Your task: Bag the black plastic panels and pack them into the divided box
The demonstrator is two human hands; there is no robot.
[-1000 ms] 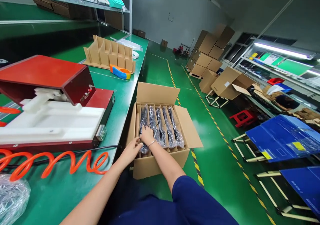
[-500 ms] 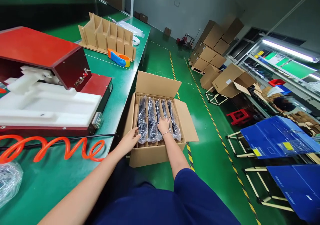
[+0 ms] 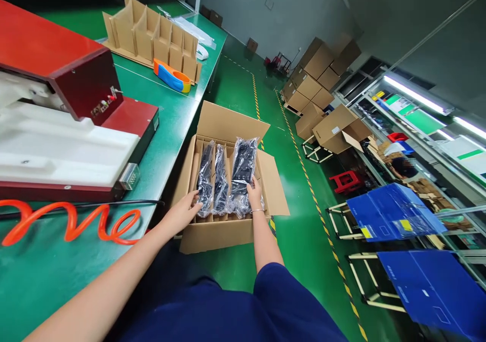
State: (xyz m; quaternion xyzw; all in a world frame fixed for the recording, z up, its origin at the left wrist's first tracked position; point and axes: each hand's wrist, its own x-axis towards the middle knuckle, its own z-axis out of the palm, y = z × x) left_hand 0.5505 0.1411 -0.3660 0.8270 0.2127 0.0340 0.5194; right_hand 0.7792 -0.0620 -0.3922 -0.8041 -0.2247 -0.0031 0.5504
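A cardboard box (image 3: 220, 233) with raised flaps stands in front of me, split by cardboard dividers. My right hand (image 3: 255, 193) grips the lower right edge of a black part in a clear plastic bag (image 3: 244, 162), whose broad face is turned up toward me above the slots. What the part is, I cannot make out. Two more bagged black parts, the leftmost one (image 3: 205, 177) and its neighbour (image 3: 220, 177), stand on edge in their slots. My left hand (image 3: 184, 210) is at the box's near left corner, thumb and fingers apart, fingertips against the leftmost bag.
Left of the box is a green workbench (image 3: 152, 170) with a red machine (image 3: 85, 86), an orange coiled hose (image 3: 72, 225), a cardboard divider set (image 3: 152, 38) and a tape dispenser (image 3: 172, 76). Blue-covered stands (image 3: 391, 213), a red stool (image 3: 346, 181) and stacked cartons (image 3: 311, 81) stand to the right.
My right hand has raised one bagged part from among the upright ones and turned its broad face up. My left hand stays by the leftmost bag. The view has shifted slightly.
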